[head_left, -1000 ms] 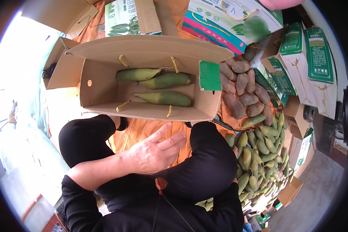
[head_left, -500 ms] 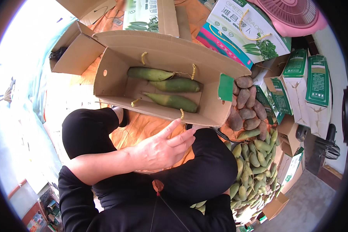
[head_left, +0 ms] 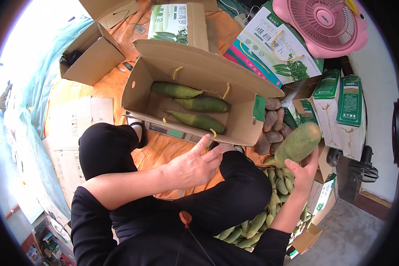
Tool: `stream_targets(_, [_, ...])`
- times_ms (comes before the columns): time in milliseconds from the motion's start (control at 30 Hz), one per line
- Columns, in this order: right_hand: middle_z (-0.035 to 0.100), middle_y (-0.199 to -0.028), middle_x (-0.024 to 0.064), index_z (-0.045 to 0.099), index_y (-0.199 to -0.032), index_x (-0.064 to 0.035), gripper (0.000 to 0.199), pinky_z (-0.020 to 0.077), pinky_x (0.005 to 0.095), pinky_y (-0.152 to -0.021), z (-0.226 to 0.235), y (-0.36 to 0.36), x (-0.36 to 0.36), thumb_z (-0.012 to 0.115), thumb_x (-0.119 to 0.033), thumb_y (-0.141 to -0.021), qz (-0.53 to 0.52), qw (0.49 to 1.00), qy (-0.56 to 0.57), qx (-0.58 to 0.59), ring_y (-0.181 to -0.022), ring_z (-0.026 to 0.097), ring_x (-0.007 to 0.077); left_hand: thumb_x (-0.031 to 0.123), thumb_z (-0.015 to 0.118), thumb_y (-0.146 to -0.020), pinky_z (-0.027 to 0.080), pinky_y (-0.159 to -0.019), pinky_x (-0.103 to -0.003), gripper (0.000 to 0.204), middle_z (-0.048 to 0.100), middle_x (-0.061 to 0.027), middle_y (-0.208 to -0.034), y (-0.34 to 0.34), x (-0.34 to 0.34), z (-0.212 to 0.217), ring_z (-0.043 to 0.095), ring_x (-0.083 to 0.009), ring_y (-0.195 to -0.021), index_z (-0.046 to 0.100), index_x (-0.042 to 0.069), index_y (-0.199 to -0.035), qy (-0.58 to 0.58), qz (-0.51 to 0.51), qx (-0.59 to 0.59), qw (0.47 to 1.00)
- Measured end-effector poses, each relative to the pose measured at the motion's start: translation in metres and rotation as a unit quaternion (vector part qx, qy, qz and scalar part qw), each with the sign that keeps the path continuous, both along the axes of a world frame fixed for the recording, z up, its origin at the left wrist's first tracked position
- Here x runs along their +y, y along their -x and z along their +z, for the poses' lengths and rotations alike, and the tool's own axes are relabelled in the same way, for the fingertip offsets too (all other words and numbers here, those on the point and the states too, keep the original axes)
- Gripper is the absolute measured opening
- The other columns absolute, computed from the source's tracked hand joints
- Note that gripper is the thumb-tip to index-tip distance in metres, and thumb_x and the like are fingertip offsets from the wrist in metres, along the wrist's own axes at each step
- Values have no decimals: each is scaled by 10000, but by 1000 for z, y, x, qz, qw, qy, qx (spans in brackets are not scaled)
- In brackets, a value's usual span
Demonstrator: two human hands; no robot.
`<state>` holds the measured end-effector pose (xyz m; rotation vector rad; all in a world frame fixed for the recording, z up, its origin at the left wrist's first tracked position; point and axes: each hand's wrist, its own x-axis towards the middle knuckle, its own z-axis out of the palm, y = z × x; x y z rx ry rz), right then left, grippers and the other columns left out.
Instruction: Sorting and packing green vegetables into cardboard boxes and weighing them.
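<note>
Green radish now up off the pile, gripped in right hand, fingers wrapped round lower end, just right of open cardboard box. Not in view a second ago. Left hand spread, empty, hovering over knee as before. Three radishes lying in box. Pink fan behind.

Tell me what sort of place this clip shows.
Probably an informal produce-packing spot on a floor. A heap of green radishes lies beside the seated person, an open carton holds three more, and printed gift boxes are stacked around. The right hand holds a radish.
</note>
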<state>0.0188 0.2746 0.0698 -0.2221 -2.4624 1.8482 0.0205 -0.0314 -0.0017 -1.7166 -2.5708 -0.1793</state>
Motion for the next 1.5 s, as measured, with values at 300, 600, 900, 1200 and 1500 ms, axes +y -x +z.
stream_targets(300, [629,-988,96,507,-1141,-38,653,481,327,-812,18,108,-151,844,-191,-603,328,922,-207,1,-929,618,195,220,577,-728,320,-1046,-603,301,595,-84,-1144,-3,-6,2,468,-281,-1215,694,78,-968,38,20,-4,999])
stream_targets(600, [643,-1043,209,529,-1102,2,678,482,438,-863,-121,148,-245,809,-340,-588,454,767,-429,-142,-999,614,373,220,568,-740,305,-1054,-592,303,612,-121,-1060,-6,-3,-10,500,-289,-1170,681,30,-947,22,34,-4,999])
stream_targets(900, [636,-1107,192,513,-1232,-36,621,461,447,-924,-186,155,-257,750,-279,-712,407,843,-339,-91,-1077,587,368,211,544,-781,227,-1074,-642,315,601,-130,-1122,-4,0,-4,484,-310,-1201,676,34,-1005,85,8,-55,995])
stream_targets(1200, [665,-1026,138,581,-1168,-1,420,518,317,-814,-9,130,-156,686,-203,-816,414,904,-104,-2,-923,648,214,154,544,-802,189,-1102,-627,241,603,-114,-1122,-5,4,-9,487,-286,-1210,645,26,-979,108,27,-39,993])
stream_targets(1500, [653,-1029,26,576,-1201,-99,306,470,241,-746,-63,2,73,612,-192,-911,-54,993,-91,-56,-888,609,107,103,586,-743,336,-1034,-546,201,613,-111,-1049,0,18,-2,540,-270,-1122,645,12,-913,-22,58,-51,997])
